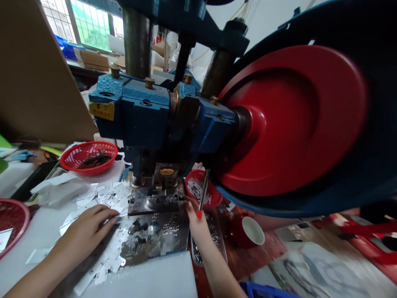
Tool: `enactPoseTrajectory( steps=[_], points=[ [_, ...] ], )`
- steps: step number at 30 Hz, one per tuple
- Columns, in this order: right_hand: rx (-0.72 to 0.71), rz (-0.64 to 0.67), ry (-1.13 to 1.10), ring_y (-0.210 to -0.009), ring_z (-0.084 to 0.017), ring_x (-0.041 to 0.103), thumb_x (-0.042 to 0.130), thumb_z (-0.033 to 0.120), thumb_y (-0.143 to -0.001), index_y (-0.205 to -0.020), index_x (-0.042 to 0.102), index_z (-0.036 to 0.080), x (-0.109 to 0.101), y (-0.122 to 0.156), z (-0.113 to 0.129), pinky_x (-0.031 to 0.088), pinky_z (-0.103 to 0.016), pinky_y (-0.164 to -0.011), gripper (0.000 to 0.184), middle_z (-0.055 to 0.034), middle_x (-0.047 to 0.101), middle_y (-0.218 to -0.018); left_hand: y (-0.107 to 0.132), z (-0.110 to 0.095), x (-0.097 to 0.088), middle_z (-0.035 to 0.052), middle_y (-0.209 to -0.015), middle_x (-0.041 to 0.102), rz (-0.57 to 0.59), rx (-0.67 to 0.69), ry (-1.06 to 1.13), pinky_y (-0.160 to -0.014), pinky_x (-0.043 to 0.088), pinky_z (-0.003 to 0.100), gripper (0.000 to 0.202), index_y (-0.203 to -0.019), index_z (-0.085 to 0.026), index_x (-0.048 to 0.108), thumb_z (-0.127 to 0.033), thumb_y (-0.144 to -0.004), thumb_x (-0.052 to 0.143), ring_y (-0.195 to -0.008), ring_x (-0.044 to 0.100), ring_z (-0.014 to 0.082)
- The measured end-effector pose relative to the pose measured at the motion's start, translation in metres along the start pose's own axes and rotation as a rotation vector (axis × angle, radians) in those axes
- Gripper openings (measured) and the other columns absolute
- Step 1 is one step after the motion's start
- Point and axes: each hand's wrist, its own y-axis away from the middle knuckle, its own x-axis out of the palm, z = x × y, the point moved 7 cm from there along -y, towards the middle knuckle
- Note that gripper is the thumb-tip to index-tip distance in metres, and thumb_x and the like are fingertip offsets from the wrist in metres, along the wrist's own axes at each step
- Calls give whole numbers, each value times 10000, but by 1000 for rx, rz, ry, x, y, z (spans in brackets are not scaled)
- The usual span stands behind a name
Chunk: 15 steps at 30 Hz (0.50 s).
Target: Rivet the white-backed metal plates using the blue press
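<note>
At the far left a pinkish basket holds a few flat pieces, and behind it a red basket carries a heap of dark ones. Next to these, pale flat plates lie loose and overlapping across the white surface, with more grey pieces on the steel plate in front of the press. Small shiny parts cluster on that plate's right half, close below the die block. Further right, a second red basket beyond the press holds a batch of pale pieces, and a clear tray is well filled with small metal parts. Judging by these heaps, the work looks well short of complete, with plenty left loose; which pieces are finished, I cannot tell

The left hand reaches in from the lower left, palm down, fingers loosely bent over the pale plates and thumb set apart from them. Its underside is hidden, so whether it has picked one up cannot be told. The right hand comes up from the lower right over the tray, its fingertips by the right end of the die block. A red-tipped rod crosses in front of it; whether the fingers pinch anything there is not visible
</note>
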Motion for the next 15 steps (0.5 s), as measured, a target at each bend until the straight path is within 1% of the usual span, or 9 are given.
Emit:
enactPoseTrajectory(
  steps=[1, 3, 4, 6, 7, 9, 11, 13, 15],
  points=[
    [-39, 16, 82, -884, -241, 654, 476, 610, -833, -1070, 660, 166, 9, -7, 6, 516, -344, -770, 536, -105, 703, -948, -2, -3, 4, 41, -991, 648, 35, 18, -25, -838, 460, 366, 328, -998, -305, 680, -494, -843, 461, -917, 606, 235],
    [-154, 36, 266, -944, -238, 639, 479, 537, -854, -1048, 670, 177, 29, -21, 22, 495, -341, -815, 451, -111, 691, -1012, -5, -7, 11, 52, -960, 642, 90, 33, -74, -807, 456, 373, 307, -1003, -295, 674, -460, -835, 477, -889, 601, 243],
    [-197, 81, 377, -966, -241, 630, 524, 490, -839, -1046, 671, 184, 42, -27, 29, 478, -347, -842, 397, -111, 685, -1032, -7, -9, 14, 57, -943, 638, 112, 33, -93, -796, 452, 376, 293, -987, -284, 676, -442, -826, 489, -877, 598, 247],
    [-203, 119, 528, -931, -239, 633, 591, 404, -802, -983, 683, 187, 59, -38, 34, 465, -347, -834, 297, -97, 693, -973, -9, -11, 18, 65, -918, 631, 134, 24, -112, -785, 443, 380, 266, -937, -256, 677, -416, -808, 509, -867, 589, 253],
    [-177, 123, 549, -878, -230, 639, 604, 378, -790, -931, 687, 188, 63, -42, 33, 468, -337, -800, 251, -80, 696, -908, -10, -12, 19, 69, -913, 628, 137, 23, -111, -784, 438, 380, 261, -916, -243, 676, -414, -800, 517, -866, 585, 254],
    [-114, 60, 451, -734, -200, 629, 611, 372, -773, -797, 674, 182, 57, -47, 29, 470, -304, -700, 201, -40, 671, -746, -10, -15, 20, 72, -909, 625, 135, 25, -100, -785, 429, 379, 263, -891, -228, 668, -424, -795, 521, -865, 579, 253],
    [-73, -45, 297, -634, -173, 595, 587, 415, -780, -742, 642, 173, 37, -46, 22, 460, -282, -624, 251, -16, 628, -661, -8, -17, 19, 70, -913, 627, 130, 29, -81, -780, 424, 374, 262, -887, -227, 657, -431, -793, 523, -870, 577, 253],
    [-69, -139, 173, -636, -165, 595, 519, 453, -824, -849, 634, 163, 14, -37, 16, 465, -281, -612, 313, -29, 641, -727, -6, -19, 20, 62, -909, 635, 134, 30, -52, -757, 425, 361, 241, -878, -233, 643, -426, -785, 533, -866, 581, 252],
    [-105, -195, 113, -719, -169, 621, 462, 448, -866, -1029, 607, 175, -4, -23, 13, 481, -291, -654, 350, -54, 663, -878, -4, -20, 23, 46, -875, 646, 166, 16, -13, -708, 429, 336, 199, -840, -244, 626, -409, -787, 528, -832, 592, 242]
  ],
)
